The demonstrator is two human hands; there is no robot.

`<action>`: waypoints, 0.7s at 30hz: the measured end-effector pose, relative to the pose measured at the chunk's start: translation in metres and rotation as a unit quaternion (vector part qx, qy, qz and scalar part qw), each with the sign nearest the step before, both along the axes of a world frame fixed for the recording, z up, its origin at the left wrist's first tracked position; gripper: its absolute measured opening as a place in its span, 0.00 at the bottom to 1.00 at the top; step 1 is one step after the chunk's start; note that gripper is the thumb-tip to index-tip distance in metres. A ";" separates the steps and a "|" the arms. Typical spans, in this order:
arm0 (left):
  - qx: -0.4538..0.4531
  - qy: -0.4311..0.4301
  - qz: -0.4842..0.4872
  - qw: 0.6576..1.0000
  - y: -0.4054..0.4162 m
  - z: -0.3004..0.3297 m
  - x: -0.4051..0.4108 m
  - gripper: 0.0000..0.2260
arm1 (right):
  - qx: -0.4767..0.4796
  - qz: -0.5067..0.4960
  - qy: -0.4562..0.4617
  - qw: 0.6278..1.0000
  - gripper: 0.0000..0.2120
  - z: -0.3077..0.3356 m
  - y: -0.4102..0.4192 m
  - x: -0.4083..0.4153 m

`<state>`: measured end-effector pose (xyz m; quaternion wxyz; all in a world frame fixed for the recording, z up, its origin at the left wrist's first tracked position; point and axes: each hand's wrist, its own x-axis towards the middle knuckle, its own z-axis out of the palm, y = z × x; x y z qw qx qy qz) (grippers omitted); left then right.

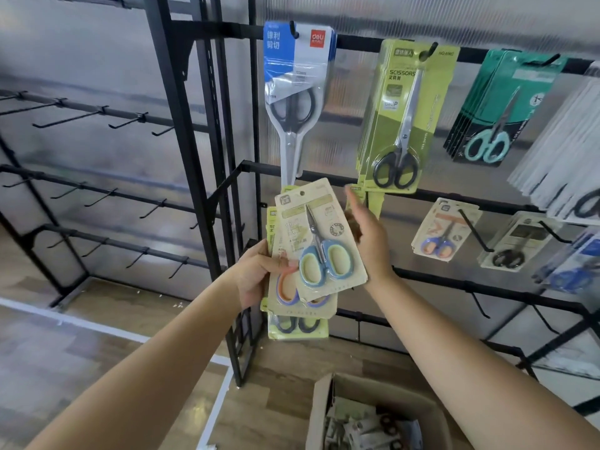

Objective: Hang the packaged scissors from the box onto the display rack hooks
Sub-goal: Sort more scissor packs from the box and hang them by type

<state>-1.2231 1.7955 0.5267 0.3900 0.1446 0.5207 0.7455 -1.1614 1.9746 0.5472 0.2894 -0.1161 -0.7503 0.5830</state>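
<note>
Gripping a fanned stack of scissor packs by its left edge, the left hand has its thumb curled over the front cards and its fingers behind them. The front pack, beige with blue-and-green handled scissors, tilts to the right over a card with orange-and-purple handles and yellow-green cards beneath. The right hand is just beside the stack's right edge, fingers straight and loosely spread, the palm turned toward the cards; whether it touches them is hard to tell from this angle.

The stack sits in front of the left upright of the black display rack, covering the left end of its second rail. On the top rail hang a blue-and-white pack with long black-handled scissors, a bunch of yellow-green packs, and dark green packs toward the right edge. The second rail carries a beige pack with a bare hook jutting out just beside it, then a pack with black scissors. Another rack at the left holds rows of bare hooks. The cardboard box stands on the wooden floor at the bottom edge, with more packs inside.
</note>
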 end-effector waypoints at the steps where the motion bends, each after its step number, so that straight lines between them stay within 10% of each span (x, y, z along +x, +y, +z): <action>1: -0.003 -0.001 0.016 1.000 0.001 -0.002 0.001 0.31 | 0.005 -0.033 -0.008 0.999 0.16 -0.008 0.004 0.002; 5: -0.014 -0.019 0.069 0.997 0.005 -0.015 0.002 0.35 | -0.215 0.024 -0.144 0.966 0.27 -0.025 0.012 0.023; 9: -0.040 -0.033 0.075 0.996 0.021 -0.034 0.018 0.30 | -0.160 0.096 -0.233 0.954 0.08 -0.048 0.017 0.050; 21: -0.036 -0.028 0.019 0.999 0.097 -0.051 0.051 0.27 | -0.318 -0.049 -0.108 0.941 0.13 -0.082 0.094 0.138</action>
